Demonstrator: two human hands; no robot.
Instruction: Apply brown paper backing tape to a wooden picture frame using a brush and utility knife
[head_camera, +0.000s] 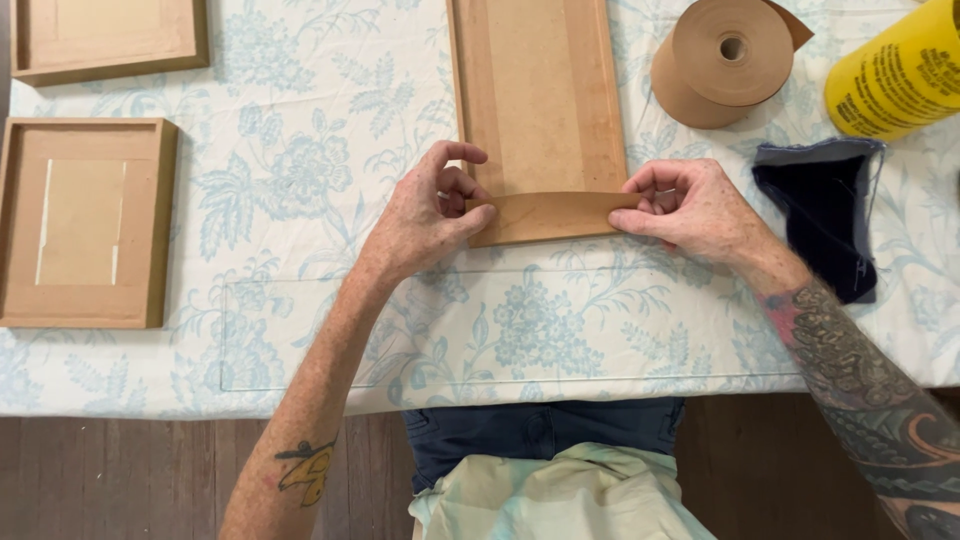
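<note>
My left fingers (470, 215) and right fingers (640, 215) pinch the ends of a brown tape strip (555, 213), stretched between them across the near edge of the backing board (540, 90) on the floral-clothed worktop (300, 150); wooden floor nearest me.

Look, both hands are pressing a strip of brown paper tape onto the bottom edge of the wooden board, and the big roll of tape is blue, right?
Not quite: the roll of tape is brown, as the head view shows. The rest holds: the left hand and right hand press the brown strip onto the board's bottom edge.
</note>
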